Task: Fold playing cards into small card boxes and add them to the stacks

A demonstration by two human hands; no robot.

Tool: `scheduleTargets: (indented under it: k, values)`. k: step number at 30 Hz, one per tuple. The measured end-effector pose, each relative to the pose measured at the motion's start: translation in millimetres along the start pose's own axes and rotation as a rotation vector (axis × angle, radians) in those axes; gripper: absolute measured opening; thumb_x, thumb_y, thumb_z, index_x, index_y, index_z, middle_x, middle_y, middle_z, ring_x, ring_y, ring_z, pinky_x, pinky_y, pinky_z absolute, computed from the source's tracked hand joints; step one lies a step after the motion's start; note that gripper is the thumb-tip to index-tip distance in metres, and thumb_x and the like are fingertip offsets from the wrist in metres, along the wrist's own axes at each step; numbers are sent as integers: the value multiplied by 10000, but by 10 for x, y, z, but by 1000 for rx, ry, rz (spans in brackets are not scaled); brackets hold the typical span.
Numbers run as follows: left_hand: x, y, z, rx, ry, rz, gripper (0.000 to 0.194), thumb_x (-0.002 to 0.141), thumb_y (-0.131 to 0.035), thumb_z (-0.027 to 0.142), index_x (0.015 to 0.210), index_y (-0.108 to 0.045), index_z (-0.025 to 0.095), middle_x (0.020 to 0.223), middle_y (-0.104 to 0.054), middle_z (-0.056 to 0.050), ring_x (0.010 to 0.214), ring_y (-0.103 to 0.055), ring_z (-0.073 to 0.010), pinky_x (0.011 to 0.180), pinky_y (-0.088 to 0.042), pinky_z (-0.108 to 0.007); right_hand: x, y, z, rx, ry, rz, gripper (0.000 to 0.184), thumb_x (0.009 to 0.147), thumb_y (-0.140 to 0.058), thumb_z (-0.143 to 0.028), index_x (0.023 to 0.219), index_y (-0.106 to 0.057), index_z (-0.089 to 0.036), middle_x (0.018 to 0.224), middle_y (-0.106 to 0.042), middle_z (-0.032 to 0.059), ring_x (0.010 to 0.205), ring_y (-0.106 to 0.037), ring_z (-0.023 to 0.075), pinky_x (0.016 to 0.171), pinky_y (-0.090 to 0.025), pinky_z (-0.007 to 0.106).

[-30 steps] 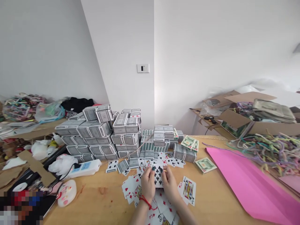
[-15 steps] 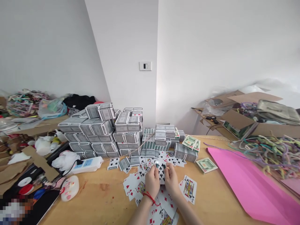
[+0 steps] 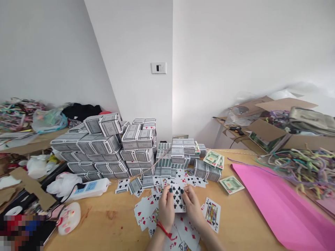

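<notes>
Between my two hands is a playing card (image 3: 178, 199), an eight of clubs with its face toward me. My left hand (image 3: 166, 204) pinches its left edge, the thumb with a dark nail lying on the face. My right hand (image 3: 192, 204) grips the right edge in the same way. Whether more cards lie behind it is hidden. Loose face-up cards (image 3: 143, 212) are spread on the table under and around my hands. A jack of clubs (image 3: 212, 215) lies right of my right wrist. A red string bracelet (image 3: 165, 232) circles my left wrist.
Tall stacks of grey-backed card blocks (image 3: 99, 146) stand at the back left, lower stacks (image 3: 180, 153) behind my hands. Green card boxes (image 3: 231, 184) sit right, beside pink paper (image 3: 264, 205). A white power strip (image 3: 90, 188) and pink-white case (image 3: 69, 218) lie left.
The card's face shows more fully now, with the eight visible in its corners. My hands stay on its two sides, slightly lower. The whole view has shifted a little.
</notes>
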State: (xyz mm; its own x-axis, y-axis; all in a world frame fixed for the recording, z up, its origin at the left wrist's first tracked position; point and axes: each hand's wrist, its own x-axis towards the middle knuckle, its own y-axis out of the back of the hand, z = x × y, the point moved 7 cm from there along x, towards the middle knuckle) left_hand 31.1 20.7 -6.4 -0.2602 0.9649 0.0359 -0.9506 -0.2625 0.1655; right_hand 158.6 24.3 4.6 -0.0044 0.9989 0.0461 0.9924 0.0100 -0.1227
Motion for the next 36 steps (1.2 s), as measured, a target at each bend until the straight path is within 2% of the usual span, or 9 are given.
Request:
scheduleTargets:
  k: [3, 7, 10, 14, 19, 23, 30, 33, 36]
  values:
    - [6, 44, 74, -65, 2, -48, 344, 807, -417, 311, 1087, -552, 163, 1191, -556, -103, 1142, -468, -240, 957, -369, -356, -6, -49, -66, 108, -28, -59, 245, 779, -493, -464, 757, -454, -223, 615, -503, -33, 529, -463, 136, 511, -404, 242]
    - [-2, 5, 238, -79, -88, -182, 348, 828, -397, 282, 1149, -507, 209, 1222, -532, -70, 1145, -463, -217, 955, -367, -352, -17, -53, -93, 120, -50, -59, 269, 760, -506, -491, 788, -468, -226, 567, -509, -36, 489, -474, 144, 484, -405, 251]
    - [-9, 19, 270, -7, -135, -127, 342, 830, -365, 236, 1138, -510, 201, 1213, -534, -74, 1165, -441, -208, 983, -333, -367, -25, -22, -66, 62, -48, -20, 296, 753, -504, -505, 857, -494, -229, 564, -531, -31, 475, -478, 150, 468, -400, 251]
    - [-37, 2, 279, 59, -192, -105, 342, 837, -332, 208, 1136, -495, 193, 1177, -553, -89, 1118, -478, -209, 957, -358, -380, -28, 5, -38, 9, -5, 9, 313, 754, -512, -486, 892, -542, -207, 688, -599, 22, 575, -526, 173, 517, -425, 263]
    - [-53, 0, 310, 105, -215, -122, 337, 836, -320, 191, 1128, -488, 197, 1142, -567, -90, 1070, -508, -209, 911, -392, -377, -16, 56, 28, -28, 7, 53, 284, 751, -515, -478, 823, -545, -204, 715, -587, 22, 646, -522, 181, 621, -441, 289]
    - [-62, -8, 341, 112, -239, -146, 321, 829, -334, 178, 1108, -493, 200, 1123, -571, -85, 1055, -514, -206, 899, -396, -369, -7, 93, 54, -32, -4, 79, 270, 739, -524, -474, 733, -523, -205, 666, -550, 6, 617, -498, 171, 606, -430, 283]
    - [-44, -22, 328, 82, -220, -191, 312, 826, -347, 188, 1097, -500, 196, 1099, -589, -87, 1011, -541, -205, 873, -413, -357, -9, 39, 25, 108, -77, 2, 246, 731, -544, -450, 736, -480, -213, 632, -511, -10, 556, -477, 154, 550, -420, 267]
    - [-25, -30, 300, 28, -201, -194, 337, 815, -371, 200, 1119, -515, 206, 1159, -568, -71, 1086, -500, -209, 927, -379, -360, 1, 68, 26, 65, -63, 36, 256, 731, -539, -460, 749, -472, -214, 630, -498, -20, 547, -461, 144, 537, -415, 255]
    - [7, -31, 202, -38, -100, -180, 355, 796, -407, 233, 1123, -537, 193, 1179, -563, -73, 1104, -486, -222, 929, -379, -349, 7, 88, 12, 30, -49, 70, 266, 728, -534, -472, 732, -469, -214, 626, -500, -21, 520, -452, 138, 502, -409, 246]
